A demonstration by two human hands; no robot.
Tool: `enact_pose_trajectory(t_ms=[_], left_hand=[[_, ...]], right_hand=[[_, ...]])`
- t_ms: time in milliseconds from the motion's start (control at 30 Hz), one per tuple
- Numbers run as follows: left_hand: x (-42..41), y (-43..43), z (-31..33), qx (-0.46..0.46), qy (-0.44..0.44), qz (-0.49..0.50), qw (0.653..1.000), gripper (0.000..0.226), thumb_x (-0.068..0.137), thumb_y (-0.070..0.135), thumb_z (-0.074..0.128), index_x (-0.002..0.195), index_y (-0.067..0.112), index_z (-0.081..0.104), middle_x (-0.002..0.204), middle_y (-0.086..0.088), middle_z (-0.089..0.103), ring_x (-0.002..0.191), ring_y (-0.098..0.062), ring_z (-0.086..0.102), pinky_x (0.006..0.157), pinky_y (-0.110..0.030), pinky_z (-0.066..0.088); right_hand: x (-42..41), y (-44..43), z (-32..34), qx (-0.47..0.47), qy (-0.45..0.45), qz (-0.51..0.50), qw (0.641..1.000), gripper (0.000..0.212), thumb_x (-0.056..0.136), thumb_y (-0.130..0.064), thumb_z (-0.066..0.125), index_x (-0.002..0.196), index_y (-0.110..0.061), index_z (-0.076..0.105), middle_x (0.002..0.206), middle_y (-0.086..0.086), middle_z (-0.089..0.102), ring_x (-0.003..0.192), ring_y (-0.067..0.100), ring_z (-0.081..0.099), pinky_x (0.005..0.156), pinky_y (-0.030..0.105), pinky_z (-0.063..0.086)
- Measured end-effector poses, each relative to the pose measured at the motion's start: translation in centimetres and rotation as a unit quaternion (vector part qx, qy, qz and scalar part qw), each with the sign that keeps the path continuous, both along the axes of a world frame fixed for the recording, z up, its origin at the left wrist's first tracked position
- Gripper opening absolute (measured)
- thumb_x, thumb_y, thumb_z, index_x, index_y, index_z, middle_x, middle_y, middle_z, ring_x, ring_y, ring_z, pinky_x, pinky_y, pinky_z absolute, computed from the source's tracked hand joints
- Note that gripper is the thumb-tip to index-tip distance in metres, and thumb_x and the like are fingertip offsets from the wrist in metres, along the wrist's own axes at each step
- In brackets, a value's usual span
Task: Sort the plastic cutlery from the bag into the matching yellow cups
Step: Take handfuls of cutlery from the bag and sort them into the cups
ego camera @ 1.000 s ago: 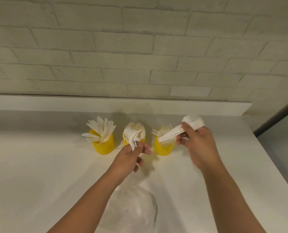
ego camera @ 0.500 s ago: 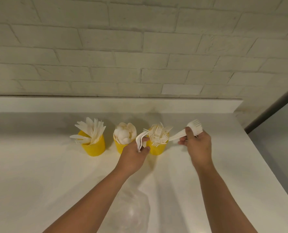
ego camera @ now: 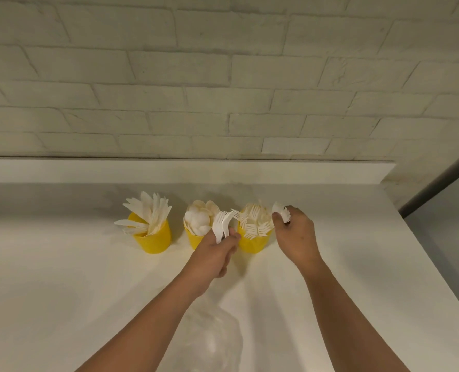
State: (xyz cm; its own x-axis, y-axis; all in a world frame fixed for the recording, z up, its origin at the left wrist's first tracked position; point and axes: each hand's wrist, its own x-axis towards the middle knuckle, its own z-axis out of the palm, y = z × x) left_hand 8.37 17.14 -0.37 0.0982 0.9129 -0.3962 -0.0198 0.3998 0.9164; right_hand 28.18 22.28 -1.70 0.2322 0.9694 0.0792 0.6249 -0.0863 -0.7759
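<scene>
- White countertop point(ego camera: 62, 291): I see wide bare room left of the cups and in front of them; the right edge runs close past the right forearm, and a raised white ledge closes off the back. No earlier-than-now claims from me.
- Clear crumpled plastic bag point(ego camera: 212, 336): lies near the front edge between the two forearms, well apart from the cups. I cannot tell what remains inside it.
- Row of three yellow plastic cups: the left cup with white knives point(ego camera: 153, 237), the middle cup with white spoons point(ego camera: 194, 238), the right cup with white forks point(ego camera: 252, 241). All upright, near one another.
- Left hand point(ego camera: 215, 253): closed around a small bunch of white plastic forks point(ego camera: 223, 222), tines up and curving right, in the gap between the spoon cup and the fork cup. Their home lies just to the right.
- Right hand point(ego camera: 295, 237): just beside the fork cup's right rim, thumb and fingers pinching a white plastic piece point(ego camera: 279, 210); only its rounded tip shows, type unclear.
- My read: the left bunch needs a short rightward shift, handles dropped in; crowded tines may snag.
</scene>
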Motion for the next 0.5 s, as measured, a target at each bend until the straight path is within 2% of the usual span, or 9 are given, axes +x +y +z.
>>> enact_pose_trajectory(t_ms=[67, 167, 300, 400, 500], left_hand=[[-0.4, -0.3, 0.9, -0.045, -0.09, -0.007, 0.995, 0.02, 0.1, 0.019, 0.053, 0.082, 0.022, 0.043, 0.063, 0.003, 0.034, 0.049, -0.01, 0.021, 0.042, -0.02, 0.017], [-0.8, -0.7, 1.4, -0.086, -0.161, -0.04, 0.982, 0.031, 0.097, 0.019, 0.043, 0.066, 0.017, 0.038, 0.059, 0.002, 0.029, 0.043, -0.008, 0.017, 0.042, -0.022, 0.01], [-0.8, -0.9, 1.7, -0.092, -0.157, -0.069, 0.981, 0.036, 0.097, 0.019, 0.038, 0.061, 0.016, 0.038, 0.055, 0.003, 0.029, 0.042, -0.008, 0.017, 0.042, -0.023, 0.01], [-0.8, -1.0, 1.9, -0.085, -0.16, -0.068, 0.981, 0.034, 0.098, 0.017, 0.039, 0.064, 0.015, 0.04, 0.058, 0.002, 0.033, 0.043, -0.008, 0.019, 0.042, -0.022, 0.012], [-0.9, -1.0, 2.1, -0.083, -0.161, -0.072, 0.981, 0.032, 0.098, 0.016, 0.039, 0.066, 0.015, 0.04, 0.057, 0.003, 0.035, 0.043, -0.008, 0.02, 0.041, -0.021, 0.013]], right_hand=[[-0.2, 0.0, -0.4, 0.013, -0.036, 0.016, 0.999, 0.018, 0.1, -0.021, 0.058, 0.093, -0.005, 0.062, 0.087, 0.008, 0.057, 0.076, 0.025, 0.054, 0.066, 0.028, 0.031], [-0.6, 0.0, -0.6, 0.046, -0.047, 0.022, 0.998, 0.018, 0.102, -0.023, 0.055, 0.103, -0.005, 0.057, 0.095, 0.006, 0.052, 0.079, 0.023, 0.051, 0.07, 0.029, 0.034], [-0.6, -0.1, -1.1, 0.076, -0.064, 0.026, 0.995, 0.021, 0.101, -0.016, 0.056, 0.12, -0.008, 0.059, 0.11, 0.008, 0.057, 0.083, 0.025, 0.058, 0.073, 0.031, 0.042], [-0.8, 0.1, -1.3, 0.084, -0.056, 0.028, 0.994, 0.022, 0.099, -0.018, 0.061, 0.119, -0.011, 0.062, 0.108, 0.004, 0.056, 0.092, 0.027, 0.063, 0.075, 0.035, 0.05], [-0.7, -0.1, -1.1, 0.106, -0.054, 0.024, 0.993, 0.029, 0.094, -0.028, 0.066, 0.12, -0.016, 0.063, 0.112, 0.0, 0.051, 0.103, 0.023, 0.059, 0.086, 0.037, 0.052]])
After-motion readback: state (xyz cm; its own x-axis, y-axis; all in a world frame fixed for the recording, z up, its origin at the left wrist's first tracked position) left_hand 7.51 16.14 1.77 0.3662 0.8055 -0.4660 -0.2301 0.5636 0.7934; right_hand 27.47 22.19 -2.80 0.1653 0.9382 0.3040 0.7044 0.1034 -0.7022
